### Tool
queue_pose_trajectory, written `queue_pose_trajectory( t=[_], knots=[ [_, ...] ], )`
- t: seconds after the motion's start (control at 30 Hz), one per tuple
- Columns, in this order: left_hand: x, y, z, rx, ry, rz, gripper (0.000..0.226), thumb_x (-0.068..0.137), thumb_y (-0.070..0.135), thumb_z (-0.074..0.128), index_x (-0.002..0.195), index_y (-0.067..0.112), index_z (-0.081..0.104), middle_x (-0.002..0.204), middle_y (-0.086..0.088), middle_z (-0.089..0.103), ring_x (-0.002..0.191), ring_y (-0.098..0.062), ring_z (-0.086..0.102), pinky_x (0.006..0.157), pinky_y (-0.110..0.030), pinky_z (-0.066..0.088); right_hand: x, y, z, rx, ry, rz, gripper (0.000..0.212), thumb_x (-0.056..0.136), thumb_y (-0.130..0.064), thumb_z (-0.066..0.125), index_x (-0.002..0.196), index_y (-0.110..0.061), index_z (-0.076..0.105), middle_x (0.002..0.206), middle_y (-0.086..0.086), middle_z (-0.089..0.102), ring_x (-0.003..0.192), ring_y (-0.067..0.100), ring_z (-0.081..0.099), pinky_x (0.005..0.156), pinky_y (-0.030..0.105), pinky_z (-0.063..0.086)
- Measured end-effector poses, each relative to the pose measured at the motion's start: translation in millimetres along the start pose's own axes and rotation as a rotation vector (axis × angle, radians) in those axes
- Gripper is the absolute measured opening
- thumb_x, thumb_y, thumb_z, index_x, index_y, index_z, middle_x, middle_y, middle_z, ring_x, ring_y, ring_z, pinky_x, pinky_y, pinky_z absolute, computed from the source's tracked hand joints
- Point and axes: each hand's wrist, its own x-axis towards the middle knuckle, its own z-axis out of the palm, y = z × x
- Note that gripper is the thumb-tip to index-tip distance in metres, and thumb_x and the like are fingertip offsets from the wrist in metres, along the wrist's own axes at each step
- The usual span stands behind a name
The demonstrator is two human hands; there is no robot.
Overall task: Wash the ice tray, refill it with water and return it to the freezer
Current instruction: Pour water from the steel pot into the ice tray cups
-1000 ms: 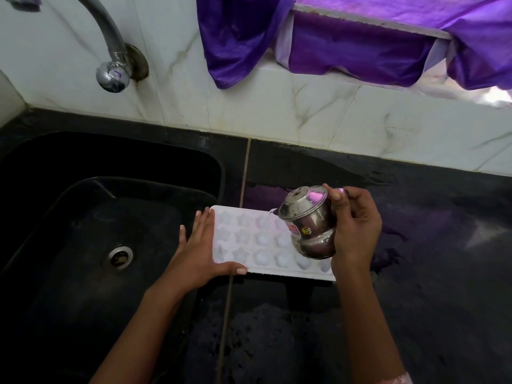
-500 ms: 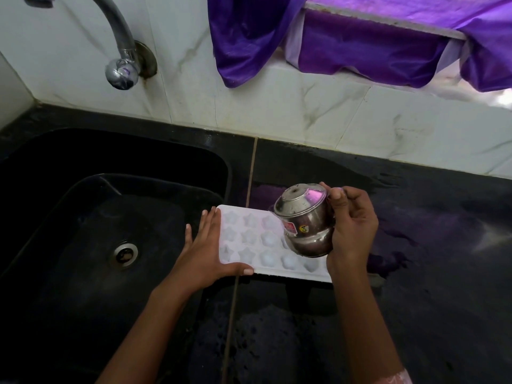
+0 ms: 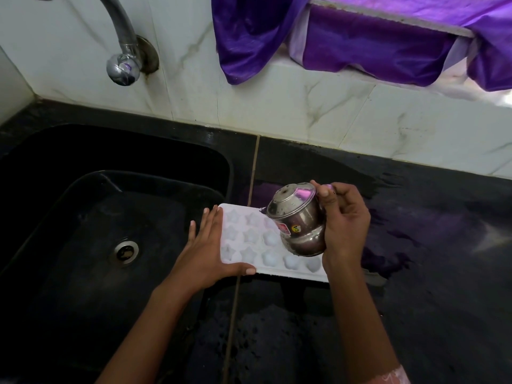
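A white ice tray (image 3: 250,239) with star-shaped cells lies flat on the black counter, just right of the sink. My left hand (image 3: 205,253) rests against its left end with straight fingers, thumb along the front edge. My right hand (image 3: 343,225) grips a small steel pot (image 3: 297,220), tilted to the left above the tray's right half. The pot hides part of the tray. Some cells on the right look filled.
A black sink (image 3: 110,217) with a drain (image 3: 126,250) lies to the left. A steel tap (image 3: 122,48) comes out of the white tiled wall. Purple cloth (image 3: 360,37) hangs at the window ledge. The black counter (image 3: 429,259) is wet.
The steel pot has tipped a little further left and moved slightly along the tray. My left hand stays at the tray's left end.
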Motion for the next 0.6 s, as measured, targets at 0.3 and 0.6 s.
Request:
queue_pose_trajectory(
  t=[0.3,0.6],
  knots=[
    [-0.9,0.7,0.0,0.001,0.005,0.013,0.151,0.031,0.093,0.04,0.145,0.016,-0.02,0.146,0.015,-0.027,0.131,0.0,-0.032,0.105,-0.025,-0.025,-0.3,-5.3,2.3,-0.039,-0.013,-0.031,0.013,0.082,-0.007,0.065,0.076,-0.018,0.06,0.074,-0.011,0.071,0.087,0.013,0.069,0.077,0.024,0.054],
    [-2.6,-0.5,1.0,-0.012,0.023,0.013,0.141,0.039,0.086,0.042,0.145,0.017,-0.02,0.15,0.013,-0.024,0.131,0.001,-0.032,0.105,-0.027,-0.026,1.4,-7.8,3.0,-0.048,-0.023,-0.048,0.015,0.081,-0.007,0.066,0.074,-0.02,0.061,0.074,-0.006,0.072,0.086,0.014,0.07,0.076,0.024,0.053]
  ],
)
